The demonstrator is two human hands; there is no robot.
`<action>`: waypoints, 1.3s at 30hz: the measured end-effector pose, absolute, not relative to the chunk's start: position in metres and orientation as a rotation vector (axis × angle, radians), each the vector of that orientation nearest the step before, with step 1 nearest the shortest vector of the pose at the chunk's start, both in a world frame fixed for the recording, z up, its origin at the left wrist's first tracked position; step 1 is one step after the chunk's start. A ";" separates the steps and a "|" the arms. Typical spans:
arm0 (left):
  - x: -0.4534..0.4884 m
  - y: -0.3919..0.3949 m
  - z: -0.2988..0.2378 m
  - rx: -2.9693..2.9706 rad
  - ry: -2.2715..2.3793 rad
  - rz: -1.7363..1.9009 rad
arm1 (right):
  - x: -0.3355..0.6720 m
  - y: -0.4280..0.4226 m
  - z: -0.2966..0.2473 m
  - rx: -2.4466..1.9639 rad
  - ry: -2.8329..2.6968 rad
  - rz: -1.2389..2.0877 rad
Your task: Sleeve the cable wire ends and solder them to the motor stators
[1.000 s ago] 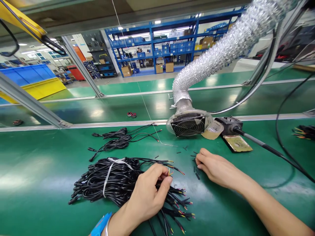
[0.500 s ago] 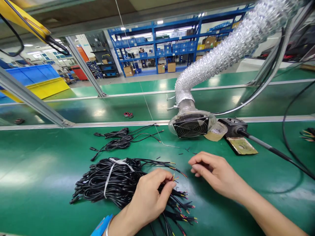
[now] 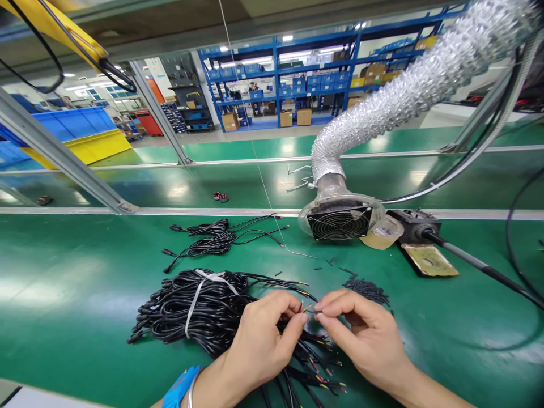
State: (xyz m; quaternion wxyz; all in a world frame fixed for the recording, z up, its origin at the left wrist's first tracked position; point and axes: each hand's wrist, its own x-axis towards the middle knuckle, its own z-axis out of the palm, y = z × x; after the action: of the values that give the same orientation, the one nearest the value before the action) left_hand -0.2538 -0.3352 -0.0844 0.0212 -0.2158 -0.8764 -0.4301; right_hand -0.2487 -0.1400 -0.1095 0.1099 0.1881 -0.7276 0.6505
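My left hand (image 3: 267, 331) pinches a cable end, its thin red and yellow wires (image 3: 306, 307) sticking out past the fingertips. Close to those tips, my right hand (image 3: 361, 334) is closed, thumb against forefinger, on a small dark piece (image 3: 317, 311) like the short black tubes. A loose heap of these short black tubes (image 3: 369, 290) lies just behind the right hand. Left of my hands rests a thick bundle of black cables (image 3: 208, 309), bound with a white tie (image 3: 193, 310). More stripped cable ends (image 3: 318, 377) fan out below my hands.
Two coiled black cables (image 3: 212, 238) lie behind the bundle. A fume extractor fan (image 3: 340, 222) on a silver duct (image 3: 382, 99) stands at the back. To its right are a tape roll (image 3: 382, 232) and a soldering iron (image 3: 471, 258) in its stand (image 3: 414, 225). A thin wire hangs down.
My right hand has moved left to the wire ends and now pinches a small dark piece. The heap of short tubes it covered is visible. The left hand keeps its hold; the view has shifted slightly.
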 end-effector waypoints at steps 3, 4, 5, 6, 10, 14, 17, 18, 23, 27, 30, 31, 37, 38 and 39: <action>-0.254 -0.335 -0.084 -0.679 -2.712 -1.325 | -0.248 -0.140 -0.109 0.543 -2.171 1.920; -0.254 -0.334 -0.084 -0.686 -2.711 -1.316 | -0.248 -0.140 -0.109 0.536 -2.190 1.926; -0.254 -0.334 -0.084 -0.694 -2.708 -1.304 | -0.248 -0.140 -0.110 0.527 -2.211 1.926; -0.253 -0.334 -0.085 -0.701 -2.703 -1.289 | -0.247 -0.141 -0.110 0.514 -2.236 1.916; -0.253 -0.332 -0.086 -0.731 -2.649 -1.227 | -0.245 -0.142 -0.110 0.404 -2.350 1.804; -0.251 -0.331 -0.087 -0.745 -2.591 -1.205 | -0.244 -0.141 -0.102 0.359 -2.410 1.742; -0.251 -0.330 -0.087 -0.771 -2.553 -1.198 | -0.244 -0.139 -0.096 0.351 -2.469 1.739; -0.250 -0.330 -0.087 -0.783 -2.546 -1.196 | -0.245 -0.138 -0.095 0.351 -2.488 1.759; -0.251 -0.330 -0.088 -0.880 -2.517 -1.186 | -0.245 -0.144 -0.094 0.357 -2.564 1.942; -0.252 -0.332 -0.088 -0.883 -2.550 -1.221 | -0.250 -0.141 -0.089 0.418 -2.623 2.003; -0.253 -0.332 -0.085 -0.822 -2.579 -1.217 | -0.263 -0.118 -0.079 0.508 -2.755 1.839; -0.253 -0.332 -0.084 -0.804 -2.586 -1.210 | -0.268 -0.108 -0.075 0.512 -2.806 1.694; -0.250 -0.333 -0.080 -0.852 -2.588 -1.248 | -0.282 -0.080 -0.075 0.614 -3.116 0.804; -0.250 -0.333 -0.081 -0.852 -2.584 -1.259 | -0.280 -0.081 -0.078 0.641 -3.148 0.720; -0.250 -0.334 -0.081 -0.850 -2.580 -1.267 | -0.277 -0.084 -0.081 0.656 -3.172 0.634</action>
State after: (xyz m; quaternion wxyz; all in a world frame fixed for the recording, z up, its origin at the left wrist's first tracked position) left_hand -0.2498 -0.3338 -0.0815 0.0721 -0.2827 -0.8586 -0.4215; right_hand -0.2771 -0.0839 -0.0805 -0.0794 0.1982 -0.9580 0.1915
